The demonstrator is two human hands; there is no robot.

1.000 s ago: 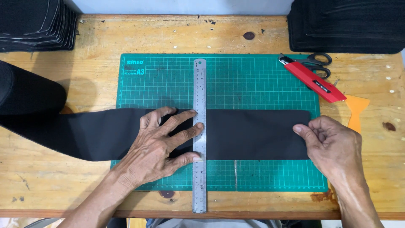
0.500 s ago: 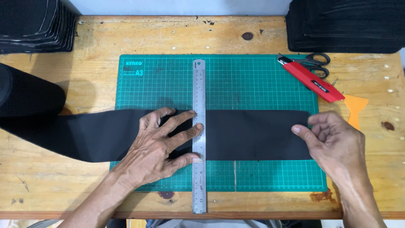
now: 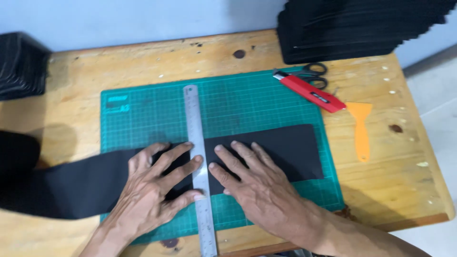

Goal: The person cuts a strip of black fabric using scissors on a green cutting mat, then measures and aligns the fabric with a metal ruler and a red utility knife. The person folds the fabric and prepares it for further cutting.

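Black sheet material, a long flat strip [image 3: 281,152], lies across the green cutting mat [image 3: 247,104] on a wooden table [image 3: 157,62]; its right end rests squarely on the mat, while its left part runs off the mat edge and passes out of view at the left. A steel ruler [image 3: 196,123] crosses the strip at a right angle, reaching from the upper part of the mat to the near table edge. The left hand [image 3: 152,195] lies flat with fingers spread, palm on the strip and fingertips touching the ruler's left edge. The right hand [image 3: 259,188] also lies flat and open on the strip, fingertips just beside the ruler's right edge. Neither hand grasps anything; both press downward.

The strip appears thin, light and pliable: it lies flat without curl where pressed and drapes where it leaves the mat. Its matte surface probably slides easily on the smooth mat, so it is best held by broad downward pressure close to the ruler on both sides rather than by pinching. To lift it, the free right end is the accessible place. The ruler is stiff and smooth, and likely to skid unless pressed along its length.

Beyond the mat lie a red utility knife [image 3: 309,91], black scissors [image 3: 314,71], an orange scraper [image 3: 362,128] and stacks of black pieces [image 3: 362,28].
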